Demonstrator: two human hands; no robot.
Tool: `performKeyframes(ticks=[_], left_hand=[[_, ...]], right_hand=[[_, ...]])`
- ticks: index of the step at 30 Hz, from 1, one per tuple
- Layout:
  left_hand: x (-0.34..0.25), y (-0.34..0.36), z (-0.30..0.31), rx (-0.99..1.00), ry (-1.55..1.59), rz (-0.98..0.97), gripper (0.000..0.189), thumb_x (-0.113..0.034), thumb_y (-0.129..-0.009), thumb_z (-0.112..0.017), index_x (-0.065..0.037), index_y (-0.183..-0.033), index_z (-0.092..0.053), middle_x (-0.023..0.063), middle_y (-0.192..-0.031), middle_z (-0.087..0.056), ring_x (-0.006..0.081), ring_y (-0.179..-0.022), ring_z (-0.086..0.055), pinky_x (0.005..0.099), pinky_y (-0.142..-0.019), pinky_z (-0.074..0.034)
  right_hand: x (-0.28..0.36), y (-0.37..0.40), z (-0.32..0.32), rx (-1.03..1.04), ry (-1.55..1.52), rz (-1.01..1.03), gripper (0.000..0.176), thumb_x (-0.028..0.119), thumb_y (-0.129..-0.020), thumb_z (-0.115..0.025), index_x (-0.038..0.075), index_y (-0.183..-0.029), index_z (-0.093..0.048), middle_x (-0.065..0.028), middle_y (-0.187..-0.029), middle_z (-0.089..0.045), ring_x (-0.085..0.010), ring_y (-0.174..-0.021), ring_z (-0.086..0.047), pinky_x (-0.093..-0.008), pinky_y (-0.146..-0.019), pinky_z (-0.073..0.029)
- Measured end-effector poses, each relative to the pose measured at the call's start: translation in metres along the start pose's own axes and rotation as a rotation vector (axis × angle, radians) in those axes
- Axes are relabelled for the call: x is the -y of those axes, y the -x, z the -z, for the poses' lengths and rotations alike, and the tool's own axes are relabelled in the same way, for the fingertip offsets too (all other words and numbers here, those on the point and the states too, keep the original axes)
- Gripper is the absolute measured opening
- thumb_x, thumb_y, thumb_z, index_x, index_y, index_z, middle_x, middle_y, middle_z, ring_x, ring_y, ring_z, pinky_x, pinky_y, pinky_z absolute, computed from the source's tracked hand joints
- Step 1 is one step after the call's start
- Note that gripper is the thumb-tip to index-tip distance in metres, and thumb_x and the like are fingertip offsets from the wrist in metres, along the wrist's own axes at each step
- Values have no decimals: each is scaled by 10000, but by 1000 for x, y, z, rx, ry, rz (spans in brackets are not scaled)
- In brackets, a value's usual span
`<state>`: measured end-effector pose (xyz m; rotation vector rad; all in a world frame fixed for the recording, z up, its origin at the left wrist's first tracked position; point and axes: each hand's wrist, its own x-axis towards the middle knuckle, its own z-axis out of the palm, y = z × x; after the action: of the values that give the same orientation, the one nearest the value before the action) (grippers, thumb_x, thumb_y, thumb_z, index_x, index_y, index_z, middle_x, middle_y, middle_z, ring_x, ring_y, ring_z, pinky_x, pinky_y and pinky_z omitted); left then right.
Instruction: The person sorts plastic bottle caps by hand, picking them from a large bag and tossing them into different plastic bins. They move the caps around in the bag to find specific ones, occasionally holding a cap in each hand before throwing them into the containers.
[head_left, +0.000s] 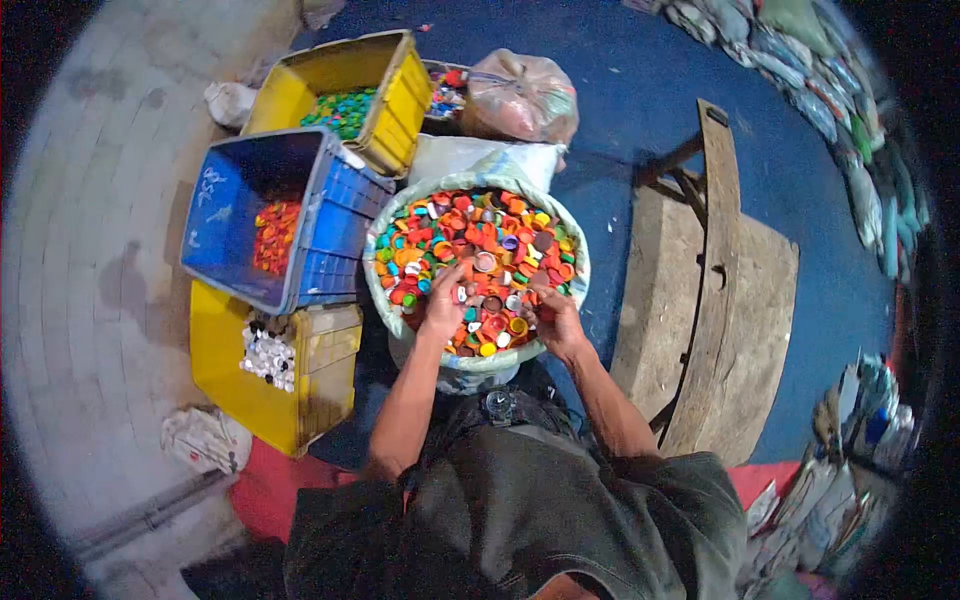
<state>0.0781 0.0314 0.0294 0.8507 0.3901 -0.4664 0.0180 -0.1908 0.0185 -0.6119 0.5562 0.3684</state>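
So the bottle caps (485, 240) are right under and between the fingers, a roundish heap with no long axis, way too many to count. They fill one lined tub (450, 363). Left hand (448, 290) and right hand (556, 318) are about equally near. Left fingers look stretched out, right ones curled; can't tell if either's gripping a cap. Left of the fingers: two yellow crates (405, 110), one blue crate (335, 225). Right: one wooden bench (720, 235). Past the fingertips: one see-through sack (522, 97), one white sack (440, 155).

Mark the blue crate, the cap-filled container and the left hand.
Blue crate (338, 238): head view, outer side wall.
Cap-filled container (470, 181): head view, covered rim.
Left hand (444, 299): head view, middle of the hand.
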Motion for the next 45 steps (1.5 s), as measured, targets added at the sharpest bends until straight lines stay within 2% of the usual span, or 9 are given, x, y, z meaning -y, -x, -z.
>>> performKeyframes(ticks=[9, 17, 23, 27, 29, 31, 33, 36, 45], left_hand=[[-53, 88, 82, -24, 566, -182, 365, -263, -884, -472, -47, -1164, -565, 97, -1051, -639, 228, -867, -606, 370, -726, -492], [-97, 132, 148, -114, 706, -282, 226, -266, -922, -484, -69, -983, -576, 95, -966, -621, 271, -896, -593, 446, -826, -487], [-173, 120, 180, 120, 757, -447, 351, -390, -889, -520, -58, -999, -561, 103, -944, -601, 296, -911, -565, 491, -819, -464], [-277, 118, 166, -100, 766, -686, 661, -598, -801, -542, -39, -1146, -469, 145, -1154, -523, 313, -1107, -452, 532, -999, -279], [-292, 118, 166, -43, 586, -769, 898, -661, -747, -569, -41, -1357, -344, 200, -1379, -390, 337, -1327, -300, 549, -1105, -112], [-277, 119, 155, -438, 579, -715, 985, -653, -750, -579, -77, -1454, -201, 185, -1508, -188, 336, -1405, -143, 534, -1115, 5], [-239, 111, 154, -546, 359, -689, 861, -585, -792, -591, -55, -1401, -292, 147, -1414, -349, 258, -1327, -306, 465, -1100, -137], [-155, 85, 156, -520, 64, -518, 216, -204, -841, -649, -89, -1011, -579, 23, -942, -590, 110, -781, -527, 235, -683, -392], [2, 10, 67, -120, -907, -632, 413, -161, -765, -749, -26, -1075, -510, 83, -884, -599, 202, -812, -582, 342, -726, -468]], right_hand=[[-65, -2, -134, 36, 36, -183, 202, 133, -851, -510, 31, -1021, -550, -67, -945, -586, -211, -905, -564, -351, -792, -463], [-165, -32, -188, 203, 205, -251, 167, 228, -859, -558, 82, -938, -573, -48, -901, -601, -175, -844, -574, -331, -739, -458], [-190, -63, -288, 194, 45, -184, 165, 236, -869, -509, 90, -899, -579, -81, -858, -624, -218, -833, -585, -390, -804, -463], [-175, -60, -407, 452, 25, -213, 195, 211, -770, -549, 39, -834, -480, -137, -975, -531, -293, -934, -520, -425, -920, -398], [-196, -109, -392, 513, 5, -100, 222, 178, -741, -555, 54, -887, -443, -54, -823, -470, -200, -731, -456, -370, -768, -399], [-205, -97, -377, 313, 86, 86, 359, 128, -742, -542, 45, -1078, -446, -23, -794, -453, -161, -687, -427, -333, -717, -387], [-192, -63, -346, 340, 180, 193, 487, 72, -768, -516, 58, -1244, -413, -23, -821, -460, -154, -715, -450, -332, -745, -415], [-182, -43, -257, 108, 355, 52, 531, 52, -831, -508, 28, -1339, -357, -92, -1121, -549, -198, -969, -563, -339, -838, -464], [-141, 34, -38, -316, 859, 316, 386, 0, -829, -548, -20, -1210, -491, -96, -984, -616, -175, -883, -608, -294, -768, -500]])
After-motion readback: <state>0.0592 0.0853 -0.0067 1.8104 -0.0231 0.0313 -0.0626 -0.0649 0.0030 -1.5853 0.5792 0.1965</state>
